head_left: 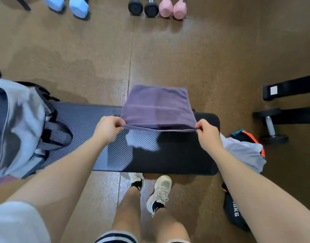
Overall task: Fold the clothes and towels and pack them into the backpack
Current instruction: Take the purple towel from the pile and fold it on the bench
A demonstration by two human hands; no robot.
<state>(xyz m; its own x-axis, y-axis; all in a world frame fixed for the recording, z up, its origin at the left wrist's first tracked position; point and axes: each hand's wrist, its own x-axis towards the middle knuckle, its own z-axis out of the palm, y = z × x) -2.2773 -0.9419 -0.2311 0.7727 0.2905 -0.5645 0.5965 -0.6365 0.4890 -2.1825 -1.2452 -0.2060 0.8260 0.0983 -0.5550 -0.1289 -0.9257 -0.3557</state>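
Observation:
A purple towel (157, 106) hangs stretched over the black bench (177, 155), folded double, its far part draped past the bench's back edge. My left hand (107, 128) pinches the towel's near left corner. My right hand (207, 133) pinches the near right corner. Both corners are held a little above the bench. The grey backpack (15, 127) stands open on the bench's left end, dark straps towards me. A pale garment (243, 153) with an orange and teal piece lies bunched at the bench's right end.
Blue dumbbells (66, 5), black dumbbells (143, 7) and pink dumbbells (173, 8) line the far floor. A black dumbbell (271, 125) and a rack foot (289, 89) sit at right. A black weight (234, 213) lies by my right leg. My shoes (159, 192) stand before the bench.

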